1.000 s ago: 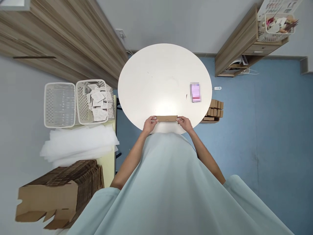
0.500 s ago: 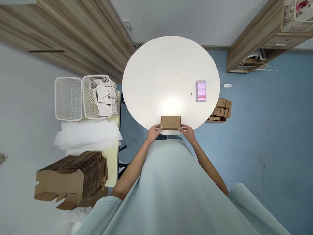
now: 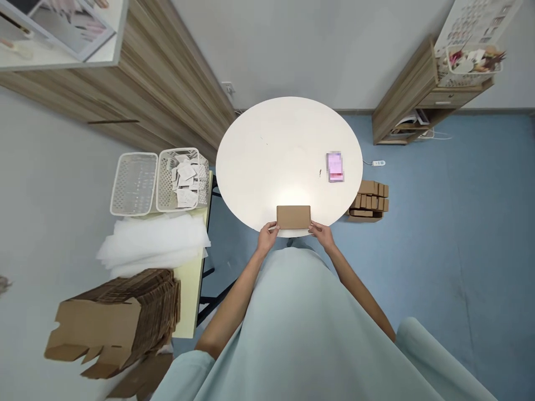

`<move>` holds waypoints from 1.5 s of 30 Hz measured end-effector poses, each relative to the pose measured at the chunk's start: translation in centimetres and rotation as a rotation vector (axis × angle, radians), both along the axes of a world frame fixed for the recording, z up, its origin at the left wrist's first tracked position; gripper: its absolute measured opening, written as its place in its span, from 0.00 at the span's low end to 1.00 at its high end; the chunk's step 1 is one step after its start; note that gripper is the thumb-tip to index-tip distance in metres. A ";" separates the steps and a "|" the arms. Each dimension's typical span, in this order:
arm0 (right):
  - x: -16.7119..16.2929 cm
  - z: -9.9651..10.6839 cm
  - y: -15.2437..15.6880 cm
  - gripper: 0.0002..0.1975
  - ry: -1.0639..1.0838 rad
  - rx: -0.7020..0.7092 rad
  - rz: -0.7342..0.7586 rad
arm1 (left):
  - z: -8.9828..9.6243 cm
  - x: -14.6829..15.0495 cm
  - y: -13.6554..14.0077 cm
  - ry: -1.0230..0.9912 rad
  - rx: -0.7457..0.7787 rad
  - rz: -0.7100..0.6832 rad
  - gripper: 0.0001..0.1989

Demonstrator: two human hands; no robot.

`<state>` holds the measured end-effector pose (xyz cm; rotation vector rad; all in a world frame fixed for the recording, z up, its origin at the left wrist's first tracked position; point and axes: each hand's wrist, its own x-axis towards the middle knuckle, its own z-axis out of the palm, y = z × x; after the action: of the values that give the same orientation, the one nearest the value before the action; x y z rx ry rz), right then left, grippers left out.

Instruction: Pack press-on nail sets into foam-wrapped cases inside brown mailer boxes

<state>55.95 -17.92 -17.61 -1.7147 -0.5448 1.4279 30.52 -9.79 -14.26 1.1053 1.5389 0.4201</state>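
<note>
A small brown cardboard box point(image 3: 293, 218), its lid closed, is at the near edge of the white round table point(image 3: 271, 150). My left hand point(image 3: 267, 236) grips its left near corner between thumb and fingers. At the opposite corner, my right hand point(image 3: 321, 234) pinches the box in the same way. Whether the box rests fully on the tabletop or is slightly lifted, I cannot tell. Further right on the table lies a blurred pink and purple item point(image 3: 335, 166).
On the left side table point(image 3: 190, 284) are a clear-looking basket point(image 3: 134, 184), a white basket of small packets point(image 3: 183, 179), white foam sheets point(image 3: 154, 239) and flattened cardboard boxes point(image 3: 112, 323). A carton of small boxes point(image 3: 368, 201) sits on the floor at right. A wooden cabinet point(image 3: 401, 94) stands beyond.
The view has tilted up, so more of the wall and cabinets shows. The box's top now faces me more fully, its front side less visible. Both hands keep their hold on it.
</note>
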 end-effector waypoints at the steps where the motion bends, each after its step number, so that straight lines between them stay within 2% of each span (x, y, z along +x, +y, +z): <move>1: 0.2 0.4 -0.3 0.37 0.007 0.009 -0.008 | 0.2 0.1 -0.8 -0.033 0.011 0.031 0.18; 6: 1.8 2.9 -2.8 0.41 -0.024 0.053 0.012 | 0.9 1.5 -5.7 -0.156 0.057 0.163 0.23; 11: 4.2 5.4 -7.5 0.38 -0.098 0.046 0.015 | 1.1 4.4 -10.1 -0.229 0.045 0.179 0.24; 19: 9.3 8.4 -16.9 0.32 -0.158 -0.007 -0.181 | 2.5 12.0 -15.0 -0.257 0.007 0.041 0.26; 24: 12.9 9.0 -20.8 0.29 -0.161 -0.061 -0.267 | 2.9 15.7 -17.1 -0.282 -0.060 -0.056 0.23; 30: 17.4 7.5 -21.4 0.32 -0.132 -0.082 -0.307 | 1.9 19.9 -16.1 -0.220 -0.132 -0.175 0.26; 34: 21.9 6.2 -20.2 0.32 -0.149 -0.101 -0.316 | 0.9 25.0 -13.9 -0.178 -0.160 -0.240 0.24; 40: 32.0 4.1 -16.6 0.31 -0.126 -0.175 -0.300 | -0.8 34.9 -9.7 -0.139 -0.286 -0.252 0.27; 45: 40.5 1.8 -13.0 0.28 -0.135 -0.188 -0.235 | -2.9 42.4 -6.4 -0.165 -0.404 -0.230 0.29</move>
<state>96.50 -30.97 -15.78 -1.9632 -0.2745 1.2333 72.89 -16.23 -17.18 0.8913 1.2629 0.0366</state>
